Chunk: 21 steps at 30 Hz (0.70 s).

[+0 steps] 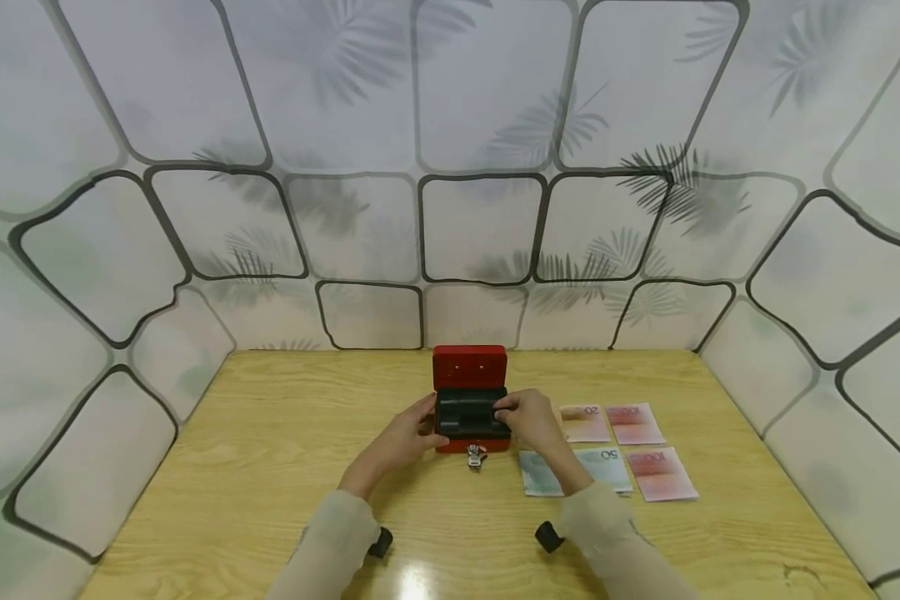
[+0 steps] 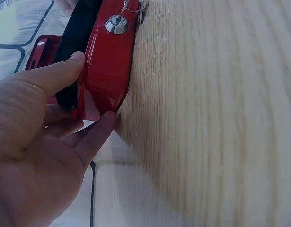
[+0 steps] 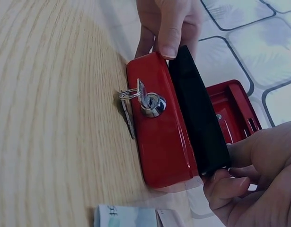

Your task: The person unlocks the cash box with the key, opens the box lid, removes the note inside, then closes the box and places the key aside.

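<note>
A small red cash box (image 1: 450, 446) stands at the back middle of the table, lid (image 1: 470, 367) up and leaning back. Inside its top lies a black tray (image 3: 195, 113), raised above the red front wall on the right side. The left hand (image 1: 408, 429) grips the box's left end, thumb on the upper edge and a fingertip low on the corner in the left wrist view. My right hand (image 1: 534, 419) pinches the tray's right end between thumb and fingers. Keys on a ring (image 3: 136, 92) stick out of the front lock (image 3: 154, 105).
Banknotes lie to the right of the box: a 20 note (image 1: 587, 425), a green 50 note (image 1: 603, 467) partly beneath the right forearm, and two pink 100 notes (image 1: 636, 425), one nearer the front. Patterned cloth walls (image 1: 480, 225) rise behind the wooden table (image 1: 285, 467) and at both sides.
</note>
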{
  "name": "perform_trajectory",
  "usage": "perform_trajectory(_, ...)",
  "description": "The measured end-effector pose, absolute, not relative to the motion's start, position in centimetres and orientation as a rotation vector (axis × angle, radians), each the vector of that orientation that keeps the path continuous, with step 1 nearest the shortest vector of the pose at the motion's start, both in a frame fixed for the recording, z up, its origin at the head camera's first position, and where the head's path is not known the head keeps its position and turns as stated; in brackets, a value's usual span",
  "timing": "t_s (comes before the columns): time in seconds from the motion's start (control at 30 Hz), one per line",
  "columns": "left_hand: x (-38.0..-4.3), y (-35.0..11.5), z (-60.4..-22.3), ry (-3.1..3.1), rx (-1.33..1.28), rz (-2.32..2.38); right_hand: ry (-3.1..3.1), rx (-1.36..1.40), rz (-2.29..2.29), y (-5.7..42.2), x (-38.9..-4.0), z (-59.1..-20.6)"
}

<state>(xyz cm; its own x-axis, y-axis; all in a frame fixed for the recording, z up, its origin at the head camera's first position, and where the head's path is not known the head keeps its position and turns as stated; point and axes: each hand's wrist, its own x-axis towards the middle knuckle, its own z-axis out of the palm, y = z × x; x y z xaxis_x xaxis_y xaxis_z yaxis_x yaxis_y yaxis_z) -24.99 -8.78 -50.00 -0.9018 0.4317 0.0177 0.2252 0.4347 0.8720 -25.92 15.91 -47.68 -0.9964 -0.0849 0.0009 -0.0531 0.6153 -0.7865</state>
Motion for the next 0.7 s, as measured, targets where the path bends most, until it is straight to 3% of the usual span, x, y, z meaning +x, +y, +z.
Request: perform_trajectory(0.7, -24.96, -9.04, -49.87, 2.457, 0.56, 1.456, 2.877, -0.175, -1.231, 15.65, -25.82, -48.64)
